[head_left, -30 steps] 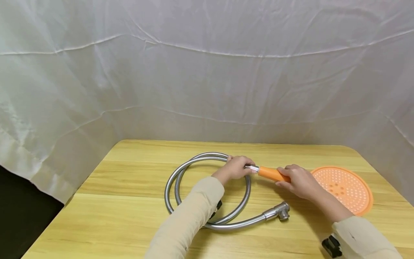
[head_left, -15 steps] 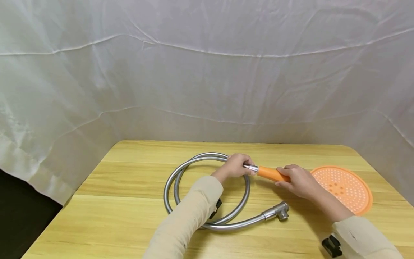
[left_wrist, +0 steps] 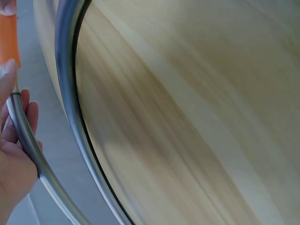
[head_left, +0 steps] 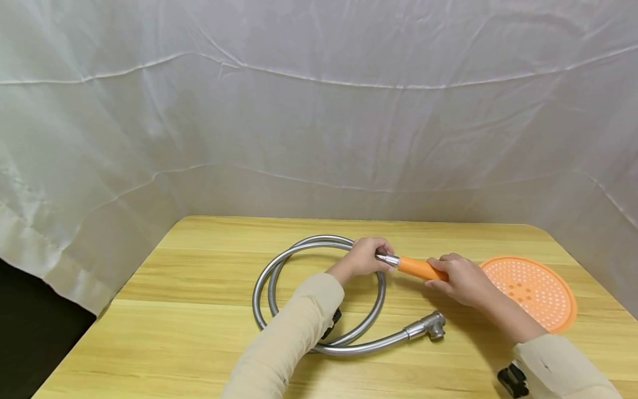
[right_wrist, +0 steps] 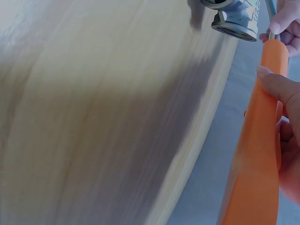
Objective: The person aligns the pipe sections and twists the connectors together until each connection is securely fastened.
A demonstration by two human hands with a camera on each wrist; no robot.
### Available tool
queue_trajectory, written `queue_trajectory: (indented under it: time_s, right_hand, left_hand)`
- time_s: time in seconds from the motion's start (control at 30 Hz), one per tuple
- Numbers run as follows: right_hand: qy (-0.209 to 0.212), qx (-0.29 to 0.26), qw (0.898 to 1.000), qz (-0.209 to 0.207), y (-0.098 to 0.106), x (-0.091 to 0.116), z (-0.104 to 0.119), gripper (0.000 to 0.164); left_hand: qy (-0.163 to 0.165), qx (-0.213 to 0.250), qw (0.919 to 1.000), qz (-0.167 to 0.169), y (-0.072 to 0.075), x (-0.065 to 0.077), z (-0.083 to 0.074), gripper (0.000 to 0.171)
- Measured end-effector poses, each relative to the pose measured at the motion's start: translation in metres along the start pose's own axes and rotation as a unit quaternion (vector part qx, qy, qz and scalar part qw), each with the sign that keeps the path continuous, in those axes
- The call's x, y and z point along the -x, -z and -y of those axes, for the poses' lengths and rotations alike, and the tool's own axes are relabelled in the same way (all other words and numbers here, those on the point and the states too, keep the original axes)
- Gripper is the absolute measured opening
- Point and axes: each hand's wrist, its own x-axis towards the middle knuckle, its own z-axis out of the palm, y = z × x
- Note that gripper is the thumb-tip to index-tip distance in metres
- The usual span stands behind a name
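Note:
An orange shower head [head_left: 529,291] with a round perforated face is on the right of the head view. My right hand [head_left: 463,280] grips its orange handle [right_wrist: 255,154]. At the handle's end, my left hand [head_left: 363,256] holds the chrome connector [head_left: 387,259] of a metal shower hose [head_left: 259,293]. The left wrist view shows the hose [left_wrist: 35,152] running across the left hand's palm, its end meeting the orange handle. Most of the hose lies coiled on the table under the left forearm, which hides part of it.
The hose's other end carries a metal angled fitting [head_left: 435,325], lying on the table in front of the right hand. The wooden table [head_left: 164,349] has rounded back corners. Pale cloth [head_left: 319,138] hangs behind and along both sides.
Both hands keep their places on the connector and the handle. The left fingers shift slightly around the connector, and the shower head's face tilts a little.

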Motion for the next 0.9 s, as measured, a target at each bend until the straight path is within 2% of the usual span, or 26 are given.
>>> queue_trajectory:
  time_s: [0.13,0.33,0.57,0.9]
  right_hand:
    - [0.001,0.002,1.0,0.0,-0.0003,0.0002,-0.0012,0.041]
    - [0.002,0.002,1.0,0.0,-0.0004,0.0006,-0.0017,0.041]
    - [0.003,0.002,1.0,-0.002,0.0,0.0004,-0.0015,0.042]
    - [0.01,0.002,1.0,-0.004,-0.0003,-0.0004,-0.0007,0.041]
  left_hand:
    - [0.001,0.023,0.9995,0.02,0.0024,0.0016,0.0018,0.036]
    - [-0.017,-0.01,0.9993,0.03,0.0047,0.0023,0.0013,0.026]
    - [-0.025,-0.041,0.998,0.04,0.0053,0.0031,-0.0003,0.024]
    - [0.008,-0.027,0.9992,0.029,0.0057,0.004,-0.0022,0.022]
